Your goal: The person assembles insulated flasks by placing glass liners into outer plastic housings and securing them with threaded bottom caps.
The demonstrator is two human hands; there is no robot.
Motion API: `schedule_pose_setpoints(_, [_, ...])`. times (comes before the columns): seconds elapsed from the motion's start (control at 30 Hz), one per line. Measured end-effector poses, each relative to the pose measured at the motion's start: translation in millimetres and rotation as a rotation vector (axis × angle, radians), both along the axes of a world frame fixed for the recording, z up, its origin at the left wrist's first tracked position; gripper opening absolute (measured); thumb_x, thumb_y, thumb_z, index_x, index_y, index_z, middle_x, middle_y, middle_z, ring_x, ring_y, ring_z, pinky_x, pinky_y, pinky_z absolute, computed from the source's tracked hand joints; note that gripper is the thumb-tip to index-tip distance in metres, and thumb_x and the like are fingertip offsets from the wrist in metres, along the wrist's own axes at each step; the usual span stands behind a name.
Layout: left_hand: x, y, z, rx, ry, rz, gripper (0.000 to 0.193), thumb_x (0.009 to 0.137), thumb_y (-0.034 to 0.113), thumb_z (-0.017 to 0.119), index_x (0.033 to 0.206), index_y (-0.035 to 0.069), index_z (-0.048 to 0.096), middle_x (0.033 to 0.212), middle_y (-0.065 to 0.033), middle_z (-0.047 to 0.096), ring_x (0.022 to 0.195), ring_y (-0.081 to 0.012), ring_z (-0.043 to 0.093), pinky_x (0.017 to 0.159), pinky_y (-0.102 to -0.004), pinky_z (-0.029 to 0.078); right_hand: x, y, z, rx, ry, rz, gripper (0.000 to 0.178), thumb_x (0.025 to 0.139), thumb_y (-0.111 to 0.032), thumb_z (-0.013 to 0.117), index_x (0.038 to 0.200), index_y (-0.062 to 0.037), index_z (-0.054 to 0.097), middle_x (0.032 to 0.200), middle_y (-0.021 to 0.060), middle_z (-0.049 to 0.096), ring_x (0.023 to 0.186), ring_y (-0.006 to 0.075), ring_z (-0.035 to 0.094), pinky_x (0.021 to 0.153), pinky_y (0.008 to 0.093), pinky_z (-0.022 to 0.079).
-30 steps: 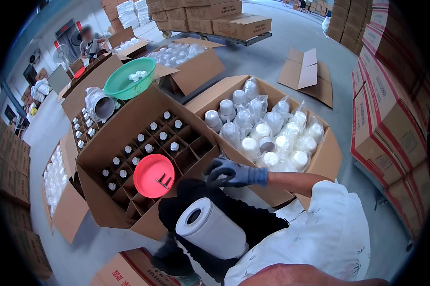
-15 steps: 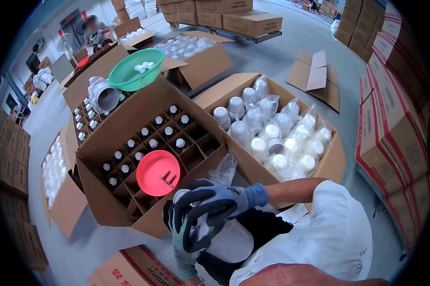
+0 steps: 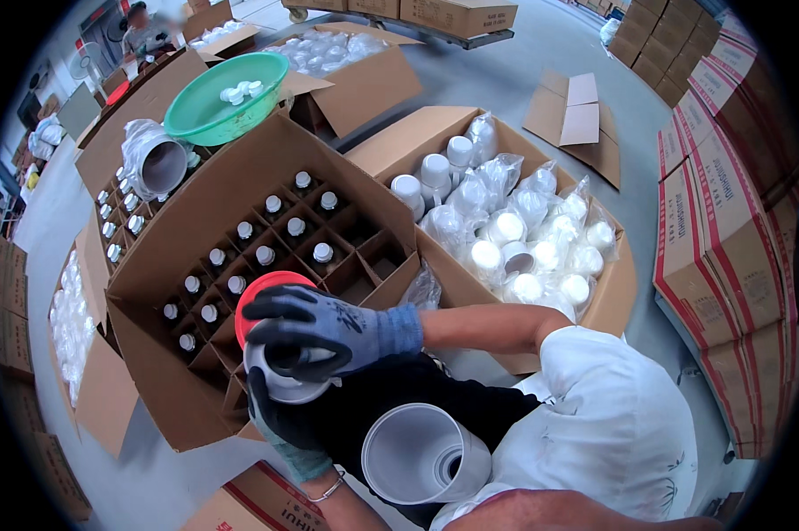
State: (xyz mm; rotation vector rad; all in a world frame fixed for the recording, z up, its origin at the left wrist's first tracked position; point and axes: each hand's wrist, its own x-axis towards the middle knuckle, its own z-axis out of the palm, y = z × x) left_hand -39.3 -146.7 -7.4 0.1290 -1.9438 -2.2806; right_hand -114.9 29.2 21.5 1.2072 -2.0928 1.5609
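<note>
A white round plastic piece (image 3: 295, 389) is held over the near edge of the divided carton. My left hand (image 3: 284, 434), in a grey-green glove with dark fingers, grips its near side. From above, my right hand (image 3: 337, 332), in a blue-grey glove, curls its dark fingers over the same piece; its fingertips hide the middle. Just behind them a red bowl (image 3: 262, 290) is partly covered by my right hand. On my lap rests a white plastic cup (image 3: 386, 451), mouth facing up, a dark round hole in its bottom.
The divided carton (image 3: 178, 398) holds several capped bottles. To its right, another carton (image 3: 625, 301) is full of white bagged containers. A green basin (image 3: 222, 115) with white caps sits behind. Stacked cartons (image 3: 718, 248) line the right; a co-worker (image 3: 144, 35) is far left.
My hands have moved forward and left with the round piece, toward the red bowl. The white cup now lies open and unheld on my lap. The view has shifted slightly.
</note>
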Motion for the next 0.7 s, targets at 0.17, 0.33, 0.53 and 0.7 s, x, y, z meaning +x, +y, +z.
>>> schedule_pose_setpoints(0.17, [-7.6,11.0,-8.9,-0.451,0.145,0.229,0.042,0.094,0.01,0.056,0.133,-0.004,0.048,0.125,-0.0137,0.058,0.106,-0.021,0.059,0.093,-0.0335,0.047,-12.4,-8.0,-40.3,0.293,0.244,0.048,0.065,0.077,-0.019,0.068,0.137,-0.0106,0.044,0.133,0.0191,0.047,0.123,0.0388,0.047,0.103,0.0441,0.039])
schedule_pose_setpoints(0.33, [-7.6,24.3,-5.0,-0.474,0.245,0.129,0.059,0.083,0.003,0.062,0.138,-0.005,0.043,0.137,-0.0197,0.051,0.123,-0.0344,0.051,0.106,-0.0407,0.037,-18.2,-13.6,-49.5,-0.501,-1.114,0.421,0.049,0.09,-0.014,0.063,0.136,-0.0052,0.045,0.119,0.0084,0.059,0.109,0.0137,0.056,0.091,0.0303,0.05])
schedule_pose_setpoints(0.53, [-28.4,24.4,15.7,-1.324,0.394,-0.269,0.053,0.084,0.024,0.066,0.134,0.016,0.053,0.148,-0.0133,0.038,0.137,-0.0413,0.03,0.112,-0.0584,0.019,-35.0,13.5,-102.3,0.229,-0.448,0.233,0.048,0.088,-0.02,0.064,0.132,-0.0054,0.05,0.121,0.0141,0.06,0.111,0.023,0.058,0.093,0.0348,0.048])
schedule_pose_setpoints(0.7, [-30.5,31.7,-15.4,-1.299,0.137,-0.32,0.059,0.083,0.032,0.068,0.133,0.007,0.05,0.131,-0.0168,0.051,0.123,-0.0374,0.046,0.107,-0.0511,0.031,-106.7,6.8,-203.7,0.514,-0.278,-0.288,0.039,0.08,-0.032,0.069,0.11,-0.0091,0.06,0.106,0.0171,0.061,0.101,0.0352,0.057,0.085,0.0449,0.05])
